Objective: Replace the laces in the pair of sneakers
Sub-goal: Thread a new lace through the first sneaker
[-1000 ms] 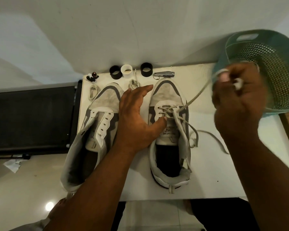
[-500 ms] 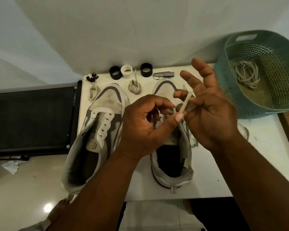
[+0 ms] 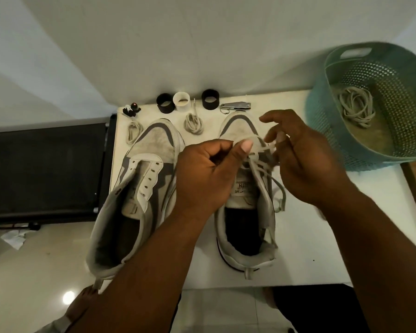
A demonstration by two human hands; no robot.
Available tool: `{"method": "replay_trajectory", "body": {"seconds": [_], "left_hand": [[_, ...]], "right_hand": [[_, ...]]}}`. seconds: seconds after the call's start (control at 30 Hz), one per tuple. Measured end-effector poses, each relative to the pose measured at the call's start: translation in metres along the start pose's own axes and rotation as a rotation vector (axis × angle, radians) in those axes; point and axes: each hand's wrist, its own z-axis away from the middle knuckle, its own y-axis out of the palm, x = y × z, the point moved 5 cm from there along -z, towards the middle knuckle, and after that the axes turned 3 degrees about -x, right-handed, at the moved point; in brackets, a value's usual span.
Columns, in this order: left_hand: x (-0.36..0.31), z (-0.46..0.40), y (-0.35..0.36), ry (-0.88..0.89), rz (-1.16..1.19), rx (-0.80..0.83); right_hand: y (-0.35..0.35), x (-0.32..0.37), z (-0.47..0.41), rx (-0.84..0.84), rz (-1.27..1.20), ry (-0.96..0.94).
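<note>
Progress looks partial: left sneaker point(image 3: 139, 188) at nine o'clock sits laceless, right sneaker point(image 3: 247, 195) keeps its lace point(image 3: 262, 164) through the lowest eyelets. Left hand point(image 3: 207, 174) curls, thumb pinching that lace; right hand point(image 3: 305, 162) pinches its end, blurred. Coiled laces point(image 3: 193, 122) wait at twelve o'clock.

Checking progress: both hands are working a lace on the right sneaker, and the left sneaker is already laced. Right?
Not quite. The head view shows the left sneaker with bare eyelets and no lace. Both hands, left hand and right hand, do work the lace on the right sneaker.
</note>
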Motion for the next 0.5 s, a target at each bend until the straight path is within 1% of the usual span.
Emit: {"method": "replay_trajectory", "body": {"seconds": [0.03, 0.1, 0.13, 0.2, 0.3, 0.4, 0.47, 0.5], "left_hand": [[0.001, -0.002, 0.001, -0.043, 0.007, -0.014], [0.005, -0.006, 0.001, -0.127, 0.029, -0.03], [0.006, -0.008, 0.0, -0.161, 0.047, -0.026], [0.009, -0.01, 0.001, -0.209, 0.085, -0.011], [0.01, -0.009, 0.003, -0.225, 0.086, -0.008], [0.012, -0.01, -0.004, -0.216, 0.049, -0.042], [0.013, -0.011, -0.014, -0.143, -0.059, -0.051], [0.013, -0.009, -0.018, -0.111, -0.127, -0.023]], "right_hand": [[0.0, -0.001, 0.001, -0.004, 0.093, -0.047], [-0.003, -0.002, 0.0, -0.063, 0.129, -0.077], [-0.005, -0.003, -0.002, -0.109, 0.074, -0.06], [-0.013, -0.009, -0.003, -0.211, -0.096, 0.034], [-0.017, -0.012, -0.005, -0.324, -0.192, 0.138], [-0.02, -0.02, -0.002, -0.423, -0.521, 0.281], [-0.027, -0.024, 0.001, -0.495, -0.741, 0.329], [-0.03, -0.023, 0.001, -0.513, -0.861, 0.336]]}}
